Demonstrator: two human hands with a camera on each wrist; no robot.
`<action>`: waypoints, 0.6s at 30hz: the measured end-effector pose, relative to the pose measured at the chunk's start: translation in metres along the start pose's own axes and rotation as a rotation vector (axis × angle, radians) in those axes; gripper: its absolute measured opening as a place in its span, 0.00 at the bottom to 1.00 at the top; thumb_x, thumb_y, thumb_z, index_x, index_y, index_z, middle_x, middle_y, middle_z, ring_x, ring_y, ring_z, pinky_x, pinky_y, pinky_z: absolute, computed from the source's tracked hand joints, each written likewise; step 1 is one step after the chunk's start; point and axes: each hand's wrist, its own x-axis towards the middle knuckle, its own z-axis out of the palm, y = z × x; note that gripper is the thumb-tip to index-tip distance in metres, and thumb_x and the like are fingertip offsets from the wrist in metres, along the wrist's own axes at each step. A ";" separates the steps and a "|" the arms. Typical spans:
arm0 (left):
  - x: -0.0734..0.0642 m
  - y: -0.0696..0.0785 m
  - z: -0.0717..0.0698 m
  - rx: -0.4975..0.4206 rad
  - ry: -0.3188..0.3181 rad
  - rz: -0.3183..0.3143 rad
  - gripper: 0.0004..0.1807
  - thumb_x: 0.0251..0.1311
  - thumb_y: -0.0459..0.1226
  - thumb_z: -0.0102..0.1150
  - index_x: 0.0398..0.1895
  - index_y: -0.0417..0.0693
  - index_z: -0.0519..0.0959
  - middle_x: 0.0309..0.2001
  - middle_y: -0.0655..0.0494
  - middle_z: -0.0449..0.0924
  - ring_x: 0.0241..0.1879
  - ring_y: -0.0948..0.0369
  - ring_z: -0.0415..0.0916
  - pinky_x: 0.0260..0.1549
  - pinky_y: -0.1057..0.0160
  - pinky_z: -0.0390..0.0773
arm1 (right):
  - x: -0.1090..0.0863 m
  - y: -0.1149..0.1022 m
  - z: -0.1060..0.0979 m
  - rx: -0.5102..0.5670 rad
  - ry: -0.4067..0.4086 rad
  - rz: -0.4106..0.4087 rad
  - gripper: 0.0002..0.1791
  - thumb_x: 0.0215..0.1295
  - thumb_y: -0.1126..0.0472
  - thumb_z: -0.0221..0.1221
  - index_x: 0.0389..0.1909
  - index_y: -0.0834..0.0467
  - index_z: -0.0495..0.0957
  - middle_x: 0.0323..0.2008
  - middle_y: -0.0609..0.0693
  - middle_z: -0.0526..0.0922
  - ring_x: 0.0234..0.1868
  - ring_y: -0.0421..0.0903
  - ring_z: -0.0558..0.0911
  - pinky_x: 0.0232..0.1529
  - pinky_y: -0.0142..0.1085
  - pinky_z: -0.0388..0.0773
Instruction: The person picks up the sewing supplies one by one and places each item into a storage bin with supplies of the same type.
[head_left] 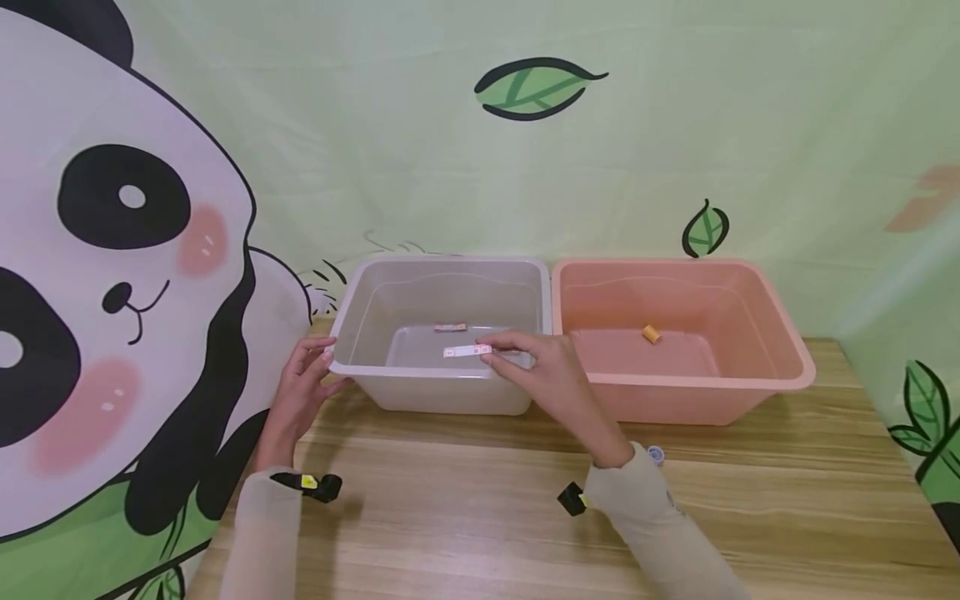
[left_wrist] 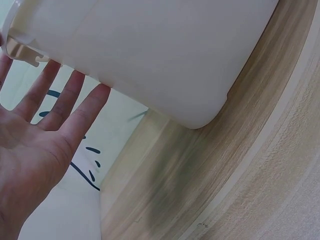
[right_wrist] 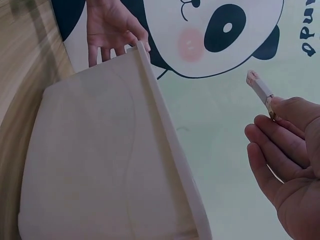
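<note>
My right hand (head_left: 546, 375) pinches a small white strip-shaped piece (head_left: 467, 351) with pink-patterned ends between thumb and fingertips, above the grey bin (head_left: 442, 393). In the right wrist view the piece (right_wrist: 260, 89) sticks up from the pinch, the other fingers loosely bent below. A similar small pinkish piece (head_left: 450, 327) lies on the grey bin's floor. At that bin's left front corner is my left hand (head_left: 302, 392). Its fingers (left_wrist: 82, 112) are spread and nearly straight in the left wrist view, with the tips at the bin's outer wall.
Right beside the grey bin stands a pink bin (head_left: 675, 404) with an orange cylinder (head_left: 651, 334) inside. A small bluish-white round cap (head_left: 656, 455) lies on the wooden table (head_left: 450, 500), near the right sleeve. A panda-printed cloth (head_left: 420, 167) hangs behind both bins.
</note>
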 end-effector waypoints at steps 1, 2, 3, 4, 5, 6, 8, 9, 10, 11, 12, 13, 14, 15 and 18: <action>0.000 0.000 0.000 0.002 0.001 0.001 0.12 0.77 0.39 0.51 0.59 0.56 0.72 0.65 0.58 0.68 0.59 0.57 0.73 0.52 0.49 0.82 | 0.001 -0.001 -0.001 -0.002 0.006 -0.002 0.11 0.65 0.58 0.70 0.47 0.56 0.88 0.42 0.47 0.90 0.38 0.40 0.86 0.35 0.35 0.83; 0.000 0.000 0.001 0.003 -0.001 0.001 0.12 0.77 0.39 0.51 0.59 0.56 0.72 0.65 0.58 0.68 0.59 0.57 0.73 0.52 0.49 0.82 | 0.003 -0.001 -0.002 -0.005 0.011 -0.007 0.11 0.64 0.59 0.70 0.46 0.56 0.88 0.41 0.48 0.90 0.37 0.40 0.85 0.33 0.34 0.81; 0.000 0.000 0.001 0.004 0.001 0.002 0.11 0.77 0.39 0.51 0.59 0.56 0.72 0.65 0.58 0.68 0.59 0.57 0.73 0.52 0.49 0.82 | 0.004 -0.002 -0.002 -0.008 0.016 -0.010 0.11 0.64 0.59 0.70 0.46 0.57 0.88 0.41 0.48 0.90 0.36 0.40 0.85 0.32 0.33 0.81; 0.000 0.000 0.001 0.003 0.001 0.004 0.11 0.77 0.39 0.51 0.59 0.55 0.72 0.65 0.58 0.68 0.59 0.57 0.73 0.51 0.49 0.82 | 0.006 -0.002 -0.003 -0.011 0.018 -0.014 0.12 0.64 0.59 0.70 0.46 0.57 0.88 0.41 0.49 0.90 0.35 0.40 0.85 0.31 0.32 0.80; -0.001 0.000 0.001 0.001 0.003 0.005 0.11 0.77 0.38 0.51 0.59 0.55 0.72 0.64 0.58 0.69 0.59 0.57 0.74 0.51 0.49 0.83 | 0.008 -0.003 -0.004 -0.012 0.020 -0.023 0.12 0.64 0.59 0.70 0.46 0.57 0.88 0.41 0.49 0.90 0.35 0.40 0.85 0.30 0.31 0.80; -0.001 0.000 0.001 0.003 0.002 0.003 0.11 0.77 0.39 0.51 0.59 0.56 0.72 0.64 0.58 0.68 0.59 0.57 0.74 0.51 0.50 0.83 | 0.010 -0.004 -0.006 -0.010 0.023 -0.032 0.11 0.64 0.59 0.70 0.46 0.58 0.88 0.41 0.49 0.90 0.34 0.39 0.86 0.30 0.30 0.80; -0.001 0.000 0.000 -0.001 -0.003 0.002 0.12 0.77 0.38 0.51 0.59 0.55 0.72 0.65 0.58 0.68 0.60 0.58 0.73 0.51 0.50 0.83 | 0.014 -0.004 -0.008 -0.004 0.025 -0.055 0.11 0.64 0.60 0.70 0.46 0.58 0.88 0.40 0.50 0.90 0.35 0.39 0.87 0.31 0.29 0.81; -0.001 0.000 0.000 -0.003 -0.001 0.002 0.12 0.77 0.38 0.51 0.59 0.55 0.72 0.65 0.58 0.68 0.60 0.57 0.73 0.51 0.50 0.83 | 0.016 -0.005 -0.009 0.004 0.028 -0.064 0.11 0.64 0.61 0.70 0.46 0.58 0.87 0.40 0.50 0.90 0.35 0.39 0.87 0.31 0.29 0.81; -0.001 0.000 0.000 -0.001 0.000 -0.001 0.11 0.77 0.39 0.51 0.59 0.56 0.72 0.65 0.58 0.68 0.60 0.57 0.73 0.51 0.50 0.83 | 0.018 -0.005 -0.010 0.006 0.032 -0.073 0.11 0.64 0.61 0.70 0.46 0.58 0.87 0.40 0.49 0.90 0.35 0.39 0.88 0.31 0.29 0.81; -0.001 0.000 0.000 0.000 0.001 -0.004 0.11 0.77 0.39 0.51 0.59 0.56 0.72 0.65 0.58 0.68 0.60 0.57 0.72 0.51 0.50 0.83 | 0.020 -0.006 -0.011 0.010 0.038 -0.080 0.11 0.64 0.62 0.70 0.46 0.58 0.87 0.39 0.49 0.90 0.35 0.40 0.88 0.31 0.29 0.81; 0.000 0.000 -0.001 0.005 -0.001 -0.008 0.11 0.77 0.40 0.51 0.58 0.57 0.72 0.65 0.58 0.67 0.61 0.57 0.72 0.51 0.50 0.83 | 0.022 -0.006 -0.012 0.012 0.042 -0.082 0.11 0.64 0.62 0.70 0.46 0.58 0.87 0.39 0.49 0.90 0.36 0.40 0.88 0.31 0.29 0.80; 0.000 0.000 -0.001 0.008 -0.001 -0.009 0.11 0.77 0.40 0.51 0.58 0.57 0.72 0.66 0.58 0.67 0.61 0.57 0.71 0.52 0.50 0.82 | 0.024 -0.006 -0.013 0.013 0.045 -0.084 0.11 0.63 0.63 0.70 0.47 0.58 0.87 0.39 0.49 0.90 0.37 0.40 0.88 0.31 0.29 0.80; 0.000 0.000 -0.001 0.013 -0.001 -0.009 0.11 0.77 0.40 0.51 0.59 0.57 0.72 0.66 0.58 0.67 0.61 0.57 0.71 0.52 0.50 0.82 | 0.026 -0.006 -0.014 0.013 0.048 -0.087 0.12 0.63 0.63 0.70 0.47 0.58 0.87 0.40 0.49 0.90 0.37 0.41 0.87 0.31 0.30 0.80; 0.000 0.000 -0.001 0.017 0.003 -0.010 0.11 0.77 0.40 0.52 0.58 0.58 0.72 0.66 0.58 0.67 0.61 0.57 0.71 0.52 0.49 0.82 | 0.028 -0.007 -0.015 0.010 0.048 -0.088 0.12 0.63 0.63 0.70 0.47 0.58 0.87 0.40 0.49 0.90 0.39 0.41 0.87 0.32 0.31 0.81; 0.000 -0.001 -0.002 0.023 -0.002 -0.009 0.12 0.77 0.41 0.52 0.59 0.59 0.72 0.65 0.59 0.68 0.61 0.57 0.71 0.52 0.49 0.82 | 0.035 -0.007 -0.017 0.008 0.040 -0.095 0.12 0.65 0.63 0.69 0.48 0.58 0.87 0.40 0.49 0.90 0.41 0.42 0.88 0.39 0.36 0.85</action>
